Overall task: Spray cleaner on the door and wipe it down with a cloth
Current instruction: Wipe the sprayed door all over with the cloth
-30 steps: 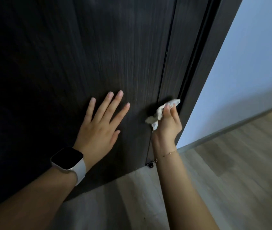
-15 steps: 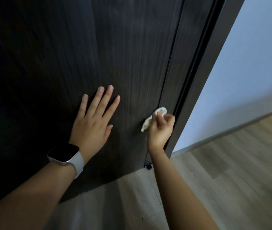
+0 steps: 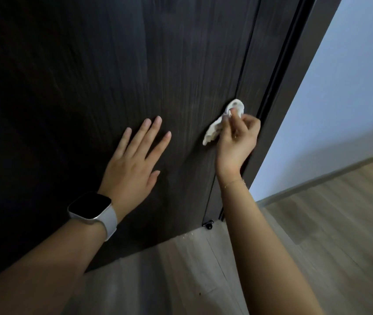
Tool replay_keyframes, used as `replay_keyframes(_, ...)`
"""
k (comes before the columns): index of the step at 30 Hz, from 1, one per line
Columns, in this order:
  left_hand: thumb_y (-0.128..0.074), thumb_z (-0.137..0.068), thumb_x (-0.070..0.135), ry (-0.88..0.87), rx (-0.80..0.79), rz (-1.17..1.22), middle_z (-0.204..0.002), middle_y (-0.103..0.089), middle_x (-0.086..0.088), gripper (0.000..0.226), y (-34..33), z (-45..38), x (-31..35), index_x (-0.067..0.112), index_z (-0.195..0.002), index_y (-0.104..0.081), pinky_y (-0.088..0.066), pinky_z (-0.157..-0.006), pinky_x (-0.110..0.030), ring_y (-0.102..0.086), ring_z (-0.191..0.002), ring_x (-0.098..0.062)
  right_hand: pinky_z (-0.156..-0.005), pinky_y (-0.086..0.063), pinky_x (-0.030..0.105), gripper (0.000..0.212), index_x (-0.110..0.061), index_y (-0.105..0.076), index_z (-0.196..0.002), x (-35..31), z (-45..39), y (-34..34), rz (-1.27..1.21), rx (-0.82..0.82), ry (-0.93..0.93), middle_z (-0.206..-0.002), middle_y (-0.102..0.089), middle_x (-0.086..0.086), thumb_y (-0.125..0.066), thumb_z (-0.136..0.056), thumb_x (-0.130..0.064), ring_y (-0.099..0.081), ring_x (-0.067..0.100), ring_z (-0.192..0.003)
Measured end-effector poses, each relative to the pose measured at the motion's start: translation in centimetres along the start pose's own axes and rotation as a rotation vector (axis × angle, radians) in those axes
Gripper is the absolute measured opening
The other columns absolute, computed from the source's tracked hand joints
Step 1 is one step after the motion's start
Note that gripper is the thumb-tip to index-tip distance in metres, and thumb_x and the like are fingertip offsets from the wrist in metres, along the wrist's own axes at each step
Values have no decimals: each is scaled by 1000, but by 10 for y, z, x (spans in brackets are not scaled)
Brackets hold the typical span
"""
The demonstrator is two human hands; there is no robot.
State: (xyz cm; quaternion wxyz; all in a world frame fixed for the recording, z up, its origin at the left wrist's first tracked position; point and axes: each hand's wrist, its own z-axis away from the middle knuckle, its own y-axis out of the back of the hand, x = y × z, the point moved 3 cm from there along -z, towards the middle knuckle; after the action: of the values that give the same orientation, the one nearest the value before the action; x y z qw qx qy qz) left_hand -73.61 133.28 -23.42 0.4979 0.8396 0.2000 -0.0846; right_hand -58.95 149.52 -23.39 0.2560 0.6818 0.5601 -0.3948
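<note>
A dark wood-grain door (image 3: 112, 76) fills the left and middle of the head view. My left hand (image 3: 133, 160) lies flat on its lower part, fingers straight and spread, a white-strapped watch on the wrist. My right hand (image 3: 237, 142) grips a small crumpled white cloth (image 3: 224, 121) and holds it against the door close to its right edge, beside the dark frame (image 3: 294, 92). No spray bottle is in view.
A small black door stop (image 3: 208, 225) sits at the bottom corner of the door. Light wood-look flooring (image 3: 306, 246) spreads below and to the right. A pale blue wall (image 3: 351, 98) with a skirting board lies past the frame.
My right hand with the cloth has slid from the door's edge near the frame a little leftward and then upward on the door. My left hand stays flat on the door.
</note>
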Motion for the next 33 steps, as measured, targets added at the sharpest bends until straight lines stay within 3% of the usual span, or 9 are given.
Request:
replay_keyframes(3,-70,-84,30,10,6,29,-164,1,-13,90,4,13,-8,19,-156,-17,-12,-121,-50,-6,-150,-30,-84,-45,22,14,-10,-73,-102,21,20,-6,45,-9,-19,-106,-50,7,-65,-91,-9,-57,16,-94)
replay_keyframes(8,-73,-80,29,137,9,21,-164,3,-13,95,14,41,-41,20,-155,-16,-8,-120,-50,-1,-150,-29,-76,-40,5,12,-4,-72,-98,65,74,9,143,-119,-316,-101,-51,4,-66,-91,-10,-62,24,-95)
replay_keyframes(10,-76,-79,26,214,47,60,-163,2,-13,97,21,49,-57,19,-155,-16,-11,-120,-51,-2,-150,-29,-83,-47,18,16,-6,-73,-105,46,80,10,152,-205,-160,-103,-51,4,-65,-92,-8,-60,8,-93)
replay_keyframes(12,-76,-79,23,280,102,107,-163,2,-12,97,29,54,-71,20,-155,-15,-11,-120,-50,-2,-150,-28,-86,-45,15,22,-7,-71,-112,3,71,5,113,-257,121,-106,-49,4,-63,-92,-3,-53,-5,-96)
replay_keyframes(16,-76,-79,23,403,149,158,-163,1,-13,100,38,59,-95,21,-156,-12,-11,-120,-52,0,-150,-28,-93,-43,21,25,-7,-68,-119,-89,21,-19,63,-210,497,-115,-50,20,-59,-96,-7,-53,20,-107)
replay_keyframes(20,-77,-79,26,437,142,143,-163,3,-13,103,37,62,-107,20,-156,-9,-9,-120,-53,2,-150,-28,-99,-43,31,30,-6,-63,-124,-129,-19,-46,73,-131,562,-120,-42,11,-58,-96,-17,-48,22,-113)
replay_keyframes(23,-78,-78,27,432,159,115,-163,2,-13,103,37,63,-112,20,-156,-11,-6,-120,-55,2,-150,-30,-98,-44,42,32,-3,-63,-126,-119,5,-66,122,-98,587,-121,-47,23,-60,-96,-14,-44,26,-115)
replay_keyframes(29,-80,-75,25,418,170,121,-163,2,-12,106,35,63,-115,20,-156,-12,-6,-119,-55,5,-149,-29,-89,-47,45,36,-10,-61,-126,-59,134,-75,214,-626,976,-120,-45,14,-62,-90,-4,-48,32,-108)
replay_keyframes(33,-79,-76,26,407,152,100,-163,4,-11,105,36,64,-117,21,-156,-11,-6,-119,-54,7,-149,-27,-83,-47,41,33,-7,-66,-122,-85,114,-82,187,-525,953,-115,-50,15,-64,-89,-3,-50,30,-102)
